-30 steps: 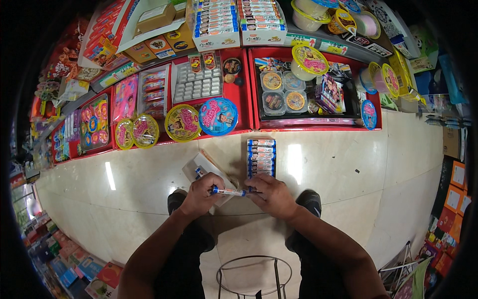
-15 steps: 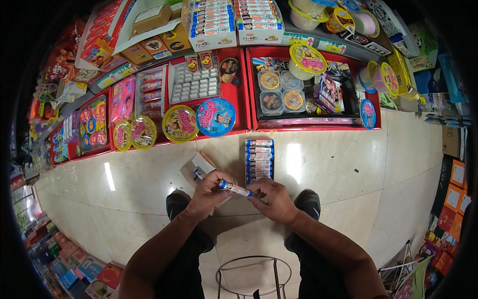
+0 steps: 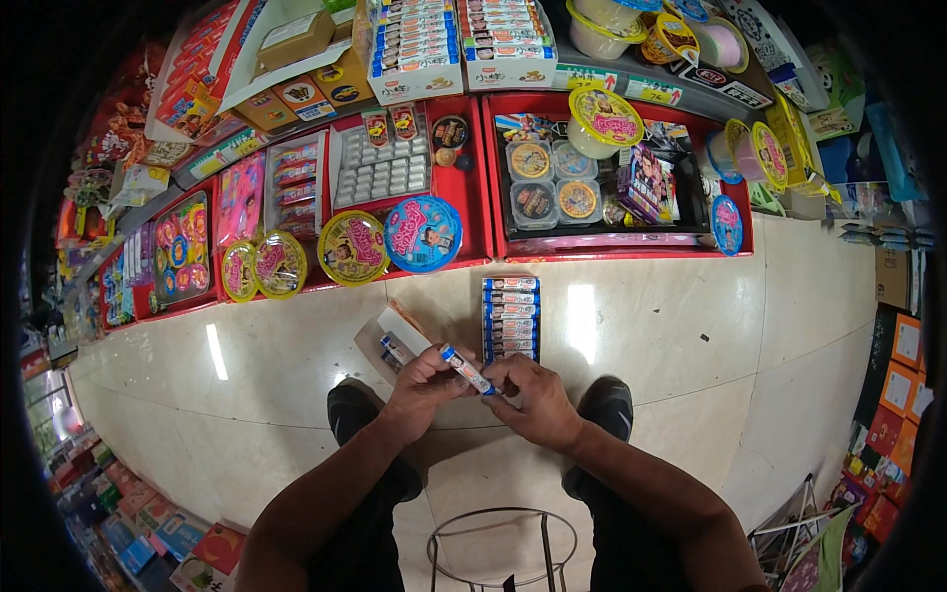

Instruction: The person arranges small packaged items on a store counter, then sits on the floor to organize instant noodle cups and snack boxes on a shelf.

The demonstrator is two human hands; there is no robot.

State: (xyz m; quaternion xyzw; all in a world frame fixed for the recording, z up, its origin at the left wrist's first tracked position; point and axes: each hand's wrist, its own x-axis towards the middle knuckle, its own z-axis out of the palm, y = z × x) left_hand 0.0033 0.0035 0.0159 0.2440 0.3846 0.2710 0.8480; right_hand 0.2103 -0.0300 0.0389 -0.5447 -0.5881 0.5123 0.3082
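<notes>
- The white-and-blue tube (image 3: 468, 369) is held up between the hands, above the floor, aslant from about half past ten to half past four — probably turned so that its label faces the person.
- The left hand (image 3: 418, 393), fingers closed in, grips the tube's upper part; it seems to bear the weight.
- The right hand (image 3: 538, 403) pinches the lower end with bent fingertips, perhaps to steady it or work at that end.
- At ten o'clock from the tube, an open white box (image 3: 406, 324) sits askew on the tiled floor (image 3: 651, 306), just beyond the left hand, likely so its mouth is easy to reach; at least one similar tube (image 3: 395, 348) lies inside.
- At one o'clock is a row of tubes (image 3: 511, 312), side by side with ends aligned, which keeps them compact; the right hand hides its near end.
- Dark shoes (image 3: 608, 407) stand at half past eight and half past three — apart, presumably leaving working room between.
- Toward twelve o'clock, two display boxes (image 3: 415, 87) hold similar tubes upright or sloped, labels outward, seemingly for show, above red trays (image 3: 475, 209) of sweets.
</notes>
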